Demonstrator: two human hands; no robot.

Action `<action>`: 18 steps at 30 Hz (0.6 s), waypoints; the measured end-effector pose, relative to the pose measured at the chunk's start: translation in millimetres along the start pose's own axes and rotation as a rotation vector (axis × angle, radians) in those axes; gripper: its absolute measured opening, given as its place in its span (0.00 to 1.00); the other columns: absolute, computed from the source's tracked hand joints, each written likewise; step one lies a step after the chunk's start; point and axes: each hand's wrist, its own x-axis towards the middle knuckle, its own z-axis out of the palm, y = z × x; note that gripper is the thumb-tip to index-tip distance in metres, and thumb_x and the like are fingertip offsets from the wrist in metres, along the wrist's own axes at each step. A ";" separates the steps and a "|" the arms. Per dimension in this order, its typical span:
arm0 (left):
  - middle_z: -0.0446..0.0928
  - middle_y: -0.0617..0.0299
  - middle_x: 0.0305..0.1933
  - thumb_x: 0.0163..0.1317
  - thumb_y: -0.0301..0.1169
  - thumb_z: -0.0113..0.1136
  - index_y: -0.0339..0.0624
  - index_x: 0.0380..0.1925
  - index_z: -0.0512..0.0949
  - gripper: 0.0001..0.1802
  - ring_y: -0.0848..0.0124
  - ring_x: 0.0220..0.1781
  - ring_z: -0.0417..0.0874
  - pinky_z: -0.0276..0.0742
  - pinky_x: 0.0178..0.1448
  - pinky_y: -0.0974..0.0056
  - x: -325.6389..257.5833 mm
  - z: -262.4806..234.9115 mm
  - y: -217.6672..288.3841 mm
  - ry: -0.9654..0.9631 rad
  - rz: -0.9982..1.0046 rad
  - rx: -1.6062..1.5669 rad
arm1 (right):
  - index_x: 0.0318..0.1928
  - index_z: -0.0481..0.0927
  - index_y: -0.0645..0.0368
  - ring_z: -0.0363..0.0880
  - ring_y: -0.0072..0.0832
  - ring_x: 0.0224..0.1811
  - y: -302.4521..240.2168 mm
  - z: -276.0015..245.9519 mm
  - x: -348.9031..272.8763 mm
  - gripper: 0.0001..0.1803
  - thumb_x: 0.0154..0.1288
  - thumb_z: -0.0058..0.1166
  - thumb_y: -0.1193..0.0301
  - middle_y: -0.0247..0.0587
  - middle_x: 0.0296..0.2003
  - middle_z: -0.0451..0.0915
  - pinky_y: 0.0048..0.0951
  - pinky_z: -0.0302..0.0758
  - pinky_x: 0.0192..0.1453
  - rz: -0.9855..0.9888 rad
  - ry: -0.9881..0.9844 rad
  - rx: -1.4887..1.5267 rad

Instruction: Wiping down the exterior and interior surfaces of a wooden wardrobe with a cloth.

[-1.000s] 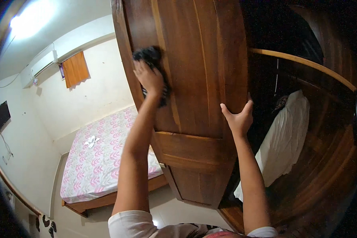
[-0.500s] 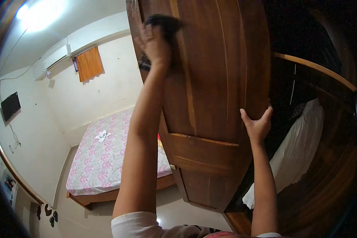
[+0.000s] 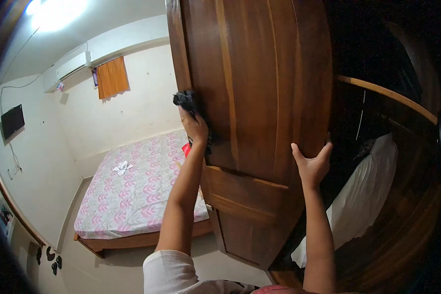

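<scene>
A tall brown wooden wardrobe door (image 3: 252, 83) stands open in front of me. My left hand (image 3: 195, 126) is closed round a dark, bunched cloth (image 3: 185, 100) and presses it to the door's left edge, about mid-height. Part of the cloth hangs below the palm, against the wood. My right hand (image 3: 312, 164) grips the opposite edge of the door, its thumb lying on the front face and its fingers at the rim, partly hidden.
Right of the door is the dark wardrobe inside, with a wooden rail (image 3: 387, 95) and a pale hanging garment (image 3: 365, 191). A bed (image 3: 132, 196) with a pink-patterned sheet stands to the left. Several dark shoes (image 3: 54, 259) lie on the floor at lower left.
My left hand has slid the cloth down from high on the door to its left edge at mid-height. The right hand keeps its place on the right edge.
</scene>
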 end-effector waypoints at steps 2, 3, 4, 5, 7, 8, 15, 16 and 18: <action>0.61 0.31 0.66 0.61 0.29 0.51 0.25 0.64 0.58 0.32 0.40 0.69 0.60 0.53 0.72 0.49 12.6 12.0 14.5 0.031 -0.002 0.066 | 0.57 0.64 0.62 0.79 0.42 0.45 10.3 -1.3 2.7 0.47 0.43 0.70 0.47 0.50 0.46 0.75 0.39 0.79 0.47 -0.044 0.016 -0.090; 0.61 0.32 0.66 0.61 0.30 0.51 0.26 0.63 0.59 0.31 0.41 0.69 0.60 0.54 0.72 0.49 22.8 14.4 24.0 0.024 -0.011 0.102 | 0.59 0.63 0.63 0.79 0.42 0.44 14.1 -0.8 4.7 0.50 0.43 0.70 0.46 0.50 0.46 0.75 0.38 0.80 0.46 -0.107 0.059 -0.113; 0.61 0.33 0.66 0.62 0.30 0.51 0.27 0.63 0.60 0.30 0.41 0.69 0.60 0.54 0.72 0.49 35.3 16.6 35.3 0.020 -0.015 0.138 | 0.60 0.63 0.63 0.79 0.42 0.45 15.4 -0.5 4.7 0.50 0.43 0.70 0.46 0.50 0.46 0.74 0.38 0.79 0.46 -0.087 0.045 -0.096; 0.61 0.35 0.67 0.62 0.29 0.51 0.28 0.62 0.61 0.29 0.42 0.69 0.60 0.55 0.71 0.49 50.0 19.6 46.8 0.049 0.050 0.150 | 0.61 0.62 0.64 0.79 0.42 0.45 15.8 -1.7 5.5 0.51 0.43 0.70 0.46 0.50 0.47 0.74 0.38 0.79 0.46 -0.066 0.034 -0.074; 0.61 0.37 0.67 0.61 0.29 0.51 0.30 0.61 0.63 0.28 0.43 0.69 0.60 0.56 0.70 0.48 70.1 30.4 66.8 0.068 0.139 0.184 | 0.61 0.63 0.63 0.78 0.42 0.46 18.6 -0.2 7.1 0.51 0.43 0.70 0.46 0.51 0.47 0.74 0.38 0.79 0.46 -0.062 0.022 -0.075; 0.61 0.38 0.68 0.61 0.29 0.51 0.31 0.61 0.63 0.28 0.44 0.69 0.61 0.56 0.70 0.47 80.2 33.9 74.1 0.058 0.178 0.221 | 0.61 0.63 0.63 0.78 0.42 0.46 18.2 0.5 6.5 0.52 0.43 0.71 0.46 0.51 0.47 0.74 0.39 0.79 0.46 -0.064 0.019 -0.069; 0.67 0.40 0.61 0.53 0.30 0.55 0.36 0.52 0.70 0.25 0.43 0.63 0.68 0.66 0.63 0.50 76.4 56.3 174.4 -0.165 0.226 0.067 | 0.55 0.65 0.62 0.78 0.43 0.45 19.5 0.8 -3.6 0.47 0.43 0.72 0.46 0.50 0.45 0.74 0.41 0.78 0.44 -0.028 -0.032 0.021; 0.73 0.41 0.53 0.54 0.29 0.54 0.38 0.51 0.71 0.22 0.43 0.56 0.72 0.68 0.59 0.48 76.9 62.6 176.6 0.006 0.445 0.101 | 0.57 0.63 0.62 0.75 0.43 0.51 19.5 -0.3 -10.6 0.44 0.47 0.72 0.51 0.52 0.50 0.73 0.43 0.75 0.53 0.078 -0.141 0.039; 0.66 0.45 0.64 0.52 0.30 0.57 0.42 0.53 0.70 0.24 0.45 0.67 0.65 0.59 0.69 0.44 44.1 62.3 203.1 -0.086 0.625 -0.029 | 0.60 0.62 0.60 0.72 0.43 0.56 26.9 0.5 -23.4 0.45 0.48 0.72 0.53 0.52 0.55 0.71 0.43 0.73 0.58 0.118 -0.159 0.221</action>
